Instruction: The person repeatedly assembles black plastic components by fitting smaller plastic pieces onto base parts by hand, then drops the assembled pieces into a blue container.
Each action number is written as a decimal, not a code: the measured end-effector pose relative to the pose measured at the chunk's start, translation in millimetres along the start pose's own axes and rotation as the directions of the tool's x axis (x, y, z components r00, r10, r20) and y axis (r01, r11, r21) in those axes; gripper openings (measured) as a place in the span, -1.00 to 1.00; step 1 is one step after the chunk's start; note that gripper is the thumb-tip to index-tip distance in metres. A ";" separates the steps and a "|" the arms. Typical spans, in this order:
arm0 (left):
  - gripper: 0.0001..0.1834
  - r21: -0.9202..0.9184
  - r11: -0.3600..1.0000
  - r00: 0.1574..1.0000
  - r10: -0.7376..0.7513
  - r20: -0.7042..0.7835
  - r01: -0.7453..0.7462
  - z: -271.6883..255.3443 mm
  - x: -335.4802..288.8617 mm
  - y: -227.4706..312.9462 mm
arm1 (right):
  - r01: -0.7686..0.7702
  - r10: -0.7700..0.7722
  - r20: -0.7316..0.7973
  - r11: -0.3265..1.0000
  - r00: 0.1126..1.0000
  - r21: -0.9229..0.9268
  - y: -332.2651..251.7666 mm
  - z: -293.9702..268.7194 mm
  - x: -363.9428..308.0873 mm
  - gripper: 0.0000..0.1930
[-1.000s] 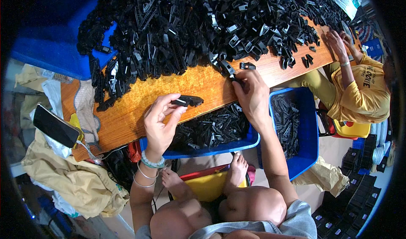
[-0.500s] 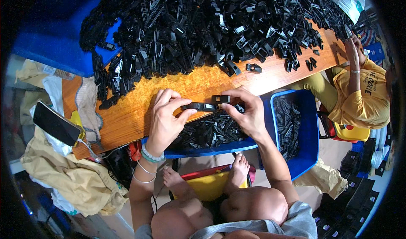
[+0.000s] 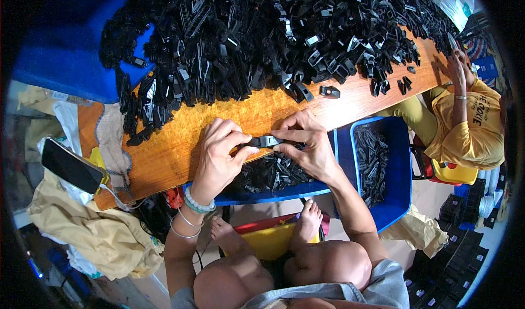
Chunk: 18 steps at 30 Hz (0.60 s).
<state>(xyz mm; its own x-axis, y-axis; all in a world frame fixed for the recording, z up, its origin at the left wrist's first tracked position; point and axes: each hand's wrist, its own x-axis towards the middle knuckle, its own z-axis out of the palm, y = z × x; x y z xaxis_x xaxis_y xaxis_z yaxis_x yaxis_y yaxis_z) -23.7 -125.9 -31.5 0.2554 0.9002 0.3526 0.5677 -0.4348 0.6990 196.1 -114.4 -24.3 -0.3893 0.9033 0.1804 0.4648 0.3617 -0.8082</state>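
Over the table's near edge, my left hand (image 3: 220,149) pinches one end of a slim black plastic clip part (image 3: 264,141) between thumb and fingertips. From the other side my right hand (image 3: 307,145) grips the same dark assembly, its thumb below and its fingers above. A small grey-black block sits in line with the long strip between the hands; whether it is fully seated I cannot tell. Beneath them, a blue bin (image 3: 273,194) holds many similar black pieces. Beyond lies a large heap of loose black plastic parts (image 3: 246,46) on the wooden table (image 3: 164,158).
One loose black part (image 3: 329,92) lies apart from the heap. Another blue bin (image 3: 402,199) with black strips stands to the right. A phone (image 3: 72,165) leans at the left beside a cloth (image 3: 112,139). At far right sits a co-worker in a yellow shirt (image 3: 465,123).
My right hand has moved left and slightly down. The small block, earlier held above the long strip's right end, is now in line with it between my hands.
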 end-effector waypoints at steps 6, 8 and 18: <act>-0.78 -0.095 0.995 0.987 0.055 0.151 -0.040 -16.1 10.2 -6.6 | -0.017 0.016 0.089 1.000 0.996 0.000 -4.2 -11.1 -3.1 -0.72; -0.74 -0.122 0.990 0.980 -0.044 0.197 0.069 -16.5 12.7 -5.3 | 0.034 -0.016 0.296 0.998 0.955 -0.057 -4.4 -42.0 -9.0 -0.73; -0.58 0.546 0.776 0.935 0.352 0.039 -0.315 4.2 69.2 -5.0 | -0.091 -0.101 -0.425 0.908 0.899 -0.408 20.8 -27.1 27.3 -0.77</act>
<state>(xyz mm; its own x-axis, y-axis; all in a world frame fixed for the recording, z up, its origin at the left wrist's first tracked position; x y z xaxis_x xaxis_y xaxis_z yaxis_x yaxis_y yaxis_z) -5.5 -61.3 -13.2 0.4690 0.6900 0.5513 0.7879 -0.6089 0.0918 216.7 -76.0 -21.1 -0.0587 0.8742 0.4821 0.7822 0.3404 -0.5219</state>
